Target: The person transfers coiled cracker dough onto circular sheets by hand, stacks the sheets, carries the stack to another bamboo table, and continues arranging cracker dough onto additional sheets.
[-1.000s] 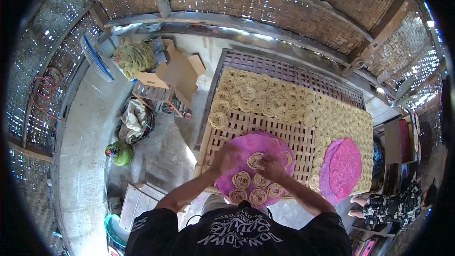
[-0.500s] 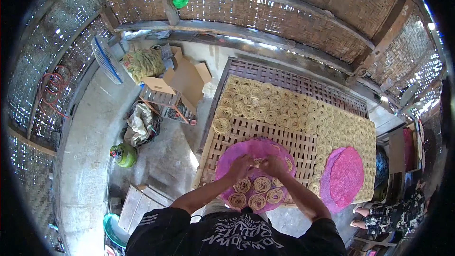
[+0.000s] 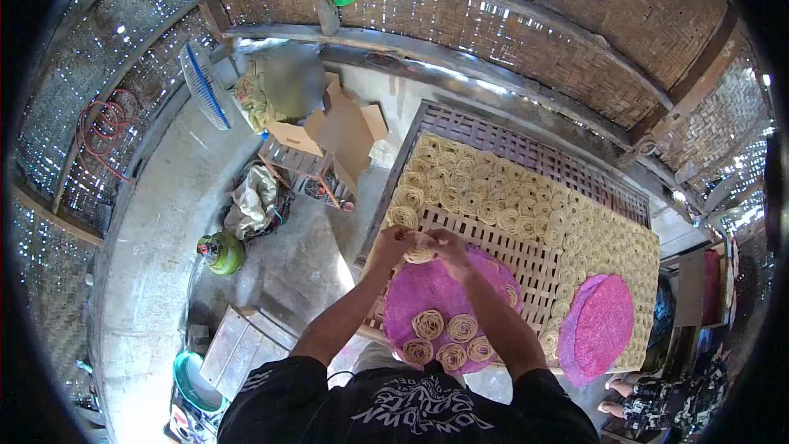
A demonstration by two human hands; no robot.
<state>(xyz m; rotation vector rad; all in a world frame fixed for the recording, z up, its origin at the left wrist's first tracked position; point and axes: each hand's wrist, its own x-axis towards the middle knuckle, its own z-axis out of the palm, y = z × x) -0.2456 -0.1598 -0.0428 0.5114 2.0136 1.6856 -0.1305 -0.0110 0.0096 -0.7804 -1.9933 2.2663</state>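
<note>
Between my left hand (image 3: 394, 244) and my right hand (image 3: 449, 251) is a coiled noodle nest (image 3: 421, 254). Both hands are closed on its sides, over the near left part of the slatted bamboo rack (image 3: 472, 228). Just below them lies a round pink mat (image 3: 411, 294), with several noodle nests (image 3: 461, 328) on its near half and a few partly hidden by my right forearm. Rows of pale noodle nests (image 3: 493, 189) cover the rack's far side and right side; the closest ones are beside my left hand.
Two more round pink mats (image 3: 604, 316) lie overlapped at the rack's right. On the left are a green gas cylinder (image 3: 222, 253), a fan (image 3: 205, 86), an open cardboard box (image 3: 341, 127) and a teal basin (image 3: 196, 386). Another person's legs (image 3: 649, 390) show at lower right.
Both hands have moved forward and left, from above the pink mat to the rack beside the laid rows, carrying a noodle nest. The view has shifted slightly.
</note>
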